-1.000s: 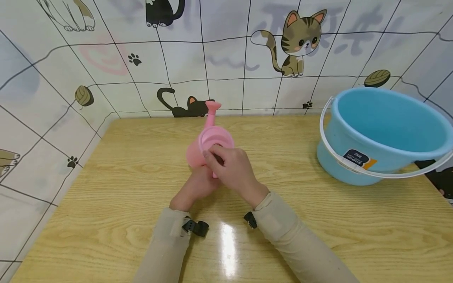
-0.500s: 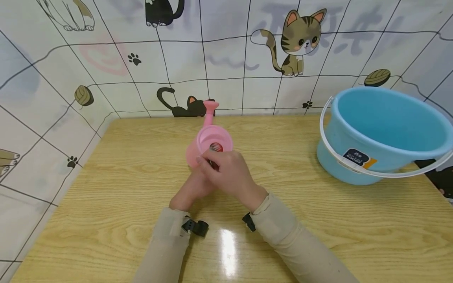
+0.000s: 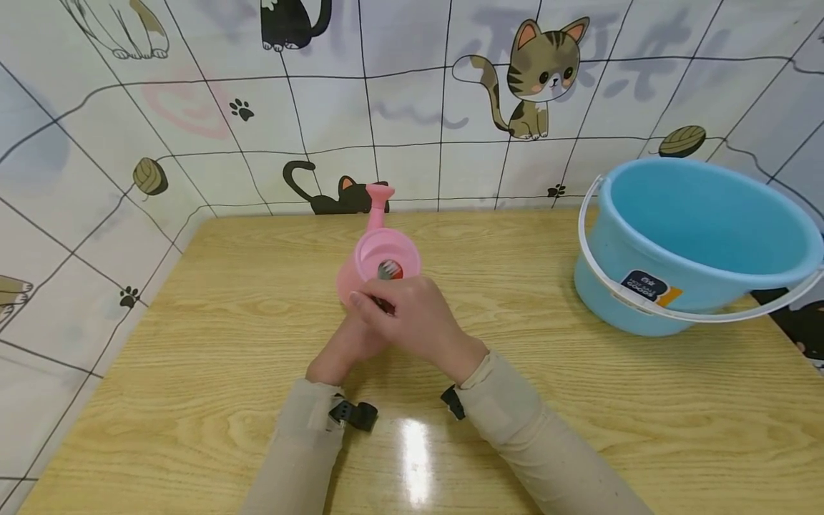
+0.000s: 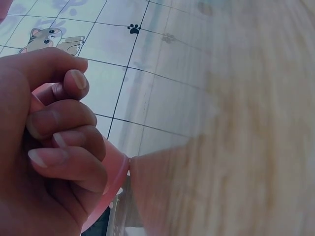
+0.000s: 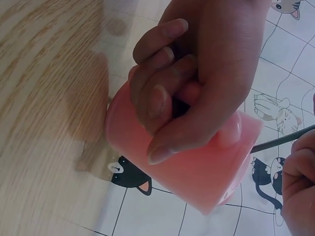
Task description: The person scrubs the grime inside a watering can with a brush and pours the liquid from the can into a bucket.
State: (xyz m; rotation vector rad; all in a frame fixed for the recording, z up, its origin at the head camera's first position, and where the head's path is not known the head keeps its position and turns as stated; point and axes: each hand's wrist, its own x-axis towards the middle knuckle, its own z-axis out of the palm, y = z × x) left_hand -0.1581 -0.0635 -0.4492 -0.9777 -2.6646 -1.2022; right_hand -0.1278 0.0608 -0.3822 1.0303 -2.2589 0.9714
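Note:
A pink watering can (image 3: 347, 275) stands on the wooden table, its spout pointing toward the back wall. My left hand (image 3: 357, 337) grips the can's handle, its fingers curled round it in the right wrist view. Over the can's mouth, my right hand (image 3: 421, 315) pinches a thin, dark green stem (image 5: 278, 141) that runs into the opening. At that opening shows a grey-white and red bristly head (image 3: 390, 270), so it looks like a brush. The right hand hides part of the stem and the can's near side.
A light blue bucket (image 3: 644, 247) with a white handle (image 3: 618, 286) stands on the right of the table (image 3: 193, 393). Behind and to the left rises a white sheet (image 3: 412, 107) printed with cats and lines.
My right hand has drawn slightly back toward me and left, and the brush's head has come into sight at the can's mouth. The can has shifted slightly left in view; my left hand still grips it.

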